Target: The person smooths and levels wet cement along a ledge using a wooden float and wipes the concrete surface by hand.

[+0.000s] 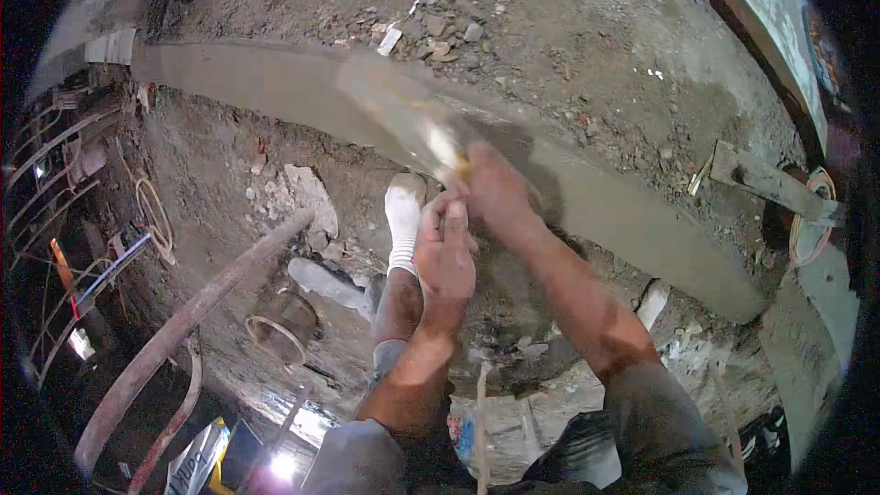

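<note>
My right hand [495,191] is closed around the handle of a trowel [394,105], whose flat blade is smeared by motion over a long strip of smooth grey wet mortar [238,78]. A yellowish bit of the trowel shows beside the fist. Just below it, my left hand [446,252] has its fingers curled together, tips close to the right hand. Whether those fingertips touch the trowel is hidden. The mortar strip runs across from upper left to lower right [642,234], with a dark shadow beside my right hand.
Loose dirt and stones [440,37] lie beyond the strip. On the near side are a white-socked foot [403,220], a grey shoe [330,284], a round metal ring [275,339] and a thick hose [192,312]. Wooden boards [770,183] stand at right; a bright lamp [283,467] shines below.
</note>
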A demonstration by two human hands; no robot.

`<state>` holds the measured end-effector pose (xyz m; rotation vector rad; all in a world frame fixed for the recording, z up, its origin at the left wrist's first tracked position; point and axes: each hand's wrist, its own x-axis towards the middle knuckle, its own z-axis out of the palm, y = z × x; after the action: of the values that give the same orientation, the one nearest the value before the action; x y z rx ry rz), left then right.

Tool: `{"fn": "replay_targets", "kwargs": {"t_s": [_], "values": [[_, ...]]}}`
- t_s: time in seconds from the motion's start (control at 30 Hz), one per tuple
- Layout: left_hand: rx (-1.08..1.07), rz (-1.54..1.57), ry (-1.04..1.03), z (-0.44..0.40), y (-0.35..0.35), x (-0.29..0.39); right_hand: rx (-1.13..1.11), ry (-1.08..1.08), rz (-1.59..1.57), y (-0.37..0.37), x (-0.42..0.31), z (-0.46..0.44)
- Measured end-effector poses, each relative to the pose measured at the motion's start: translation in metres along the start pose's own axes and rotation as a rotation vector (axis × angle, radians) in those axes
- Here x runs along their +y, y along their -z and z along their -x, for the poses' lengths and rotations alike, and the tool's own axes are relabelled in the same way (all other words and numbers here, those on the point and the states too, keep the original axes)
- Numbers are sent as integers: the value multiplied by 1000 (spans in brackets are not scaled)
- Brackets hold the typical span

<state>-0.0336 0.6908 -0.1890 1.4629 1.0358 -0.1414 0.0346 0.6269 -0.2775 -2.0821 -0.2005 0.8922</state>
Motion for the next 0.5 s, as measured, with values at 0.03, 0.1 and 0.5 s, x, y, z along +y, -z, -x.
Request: {"fn": "replay_targets", "kwargs": {"t_s": [0.03,0.1,0.5], "values": [[-1,1,-1,-3,3,1,2,0,1,-15,-5,-15],[112,81,-159,-8,8,1,104,117,9,-42,-16,-40],[213,19,-52,-6,0,8,-30,-140,107,-28,36,3]]}}
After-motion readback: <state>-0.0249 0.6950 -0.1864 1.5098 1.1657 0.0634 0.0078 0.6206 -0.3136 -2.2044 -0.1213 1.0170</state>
